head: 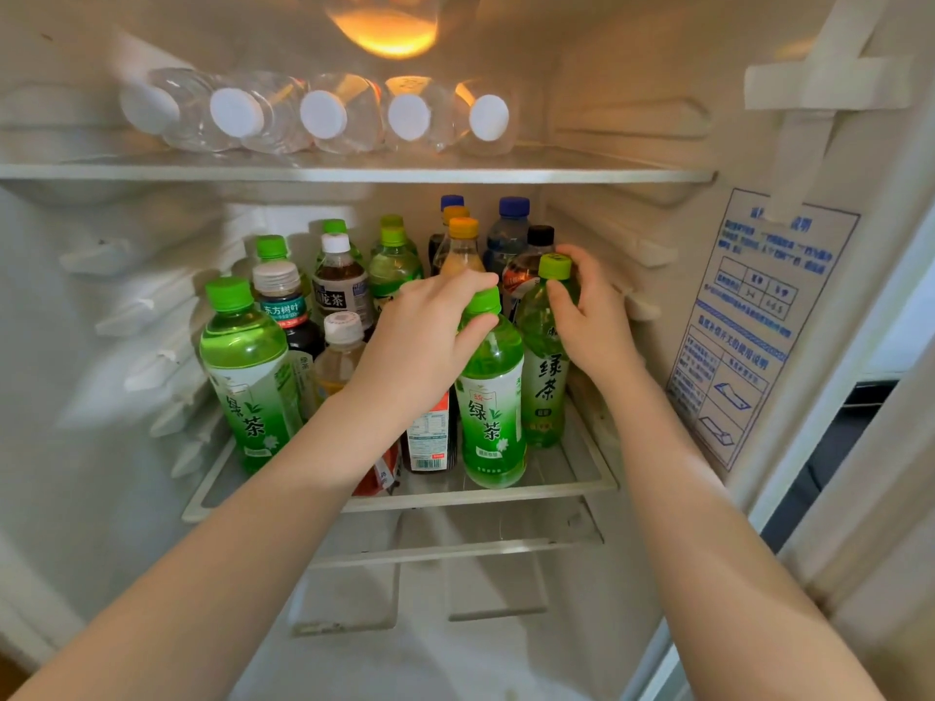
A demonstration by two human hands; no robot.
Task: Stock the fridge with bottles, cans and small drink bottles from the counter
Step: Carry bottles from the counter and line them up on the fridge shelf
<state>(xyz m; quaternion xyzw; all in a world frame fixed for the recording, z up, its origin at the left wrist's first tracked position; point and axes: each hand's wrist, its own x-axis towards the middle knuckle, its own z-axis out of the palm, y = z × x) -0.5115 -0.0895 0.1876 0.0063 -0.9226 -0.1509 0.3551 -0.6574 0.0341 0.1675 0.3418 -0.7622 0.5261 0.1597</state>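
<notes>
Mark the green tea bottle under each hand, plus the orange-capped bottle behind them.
Left hand's green tea bottle (490, 412): head view, on its label.
Right hand's green tea bottle (547, 376): head view, on its label.
Orange-capped bottle (463, 228): head view, on its cap.

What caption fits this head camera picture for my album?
Two hands set green tea bottles on a crowded fridge shelf.

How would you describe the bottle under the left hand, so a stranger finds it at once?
Look at the lower shelf of the open fridge. At its front edge, right of centre, stands a green tea bottle, nearest the viewer. The left hand grips its dark green cap; the neighbour bottle's cap is yellow-green.
</notes>
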